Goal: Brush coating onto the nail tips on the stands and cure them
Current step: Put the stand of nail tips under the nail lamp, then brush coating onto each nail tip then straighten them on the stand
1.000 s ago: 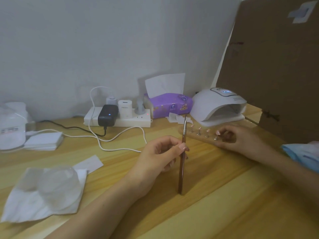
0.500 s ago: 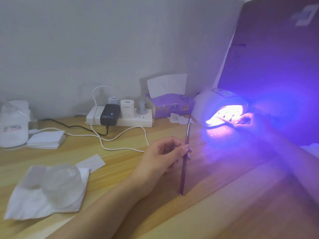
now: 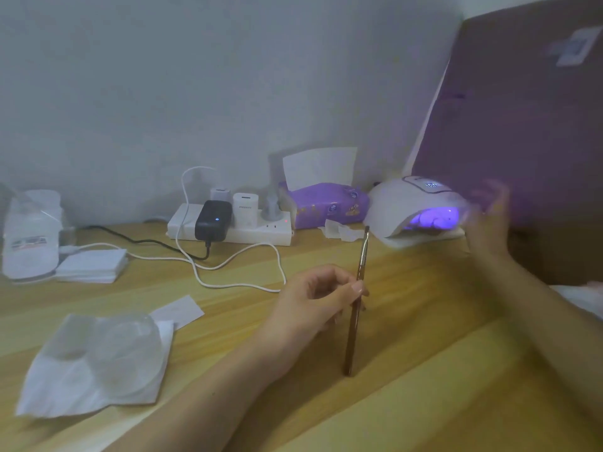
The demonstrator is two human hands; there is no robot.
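My left hand (image 3: 318,300) pinches a thin brown nail brush (image 3: 357,300) near its middle, holding it upright with its lower end on the wooden table (image 3: 424,370). The white curing lamp (image 3: 414,207) stands at the back right, glowing violet inside its opening. The nail tips and their stand are inside the lamp and hidden by the glow. My right hand (image 3: 489,216) hovers blurred just right of the lamp, fingers spread and holding nothing.
A purple tissue pack (image 3: 329,203) and a white power strip (image 3: 235,230) with chargers and cables sit along the wall. White wipes (image 3: 93,265) and a plastic bag lie at left, a tissue with clear film (image 3: 98,357) at front left. A brown board (image 3: 522,125) leans at right.
My right hand carried the stand of nail tips from the table into the lamp, which lit violet. It has now let go and drawn back to the right. The left hand stayed put.
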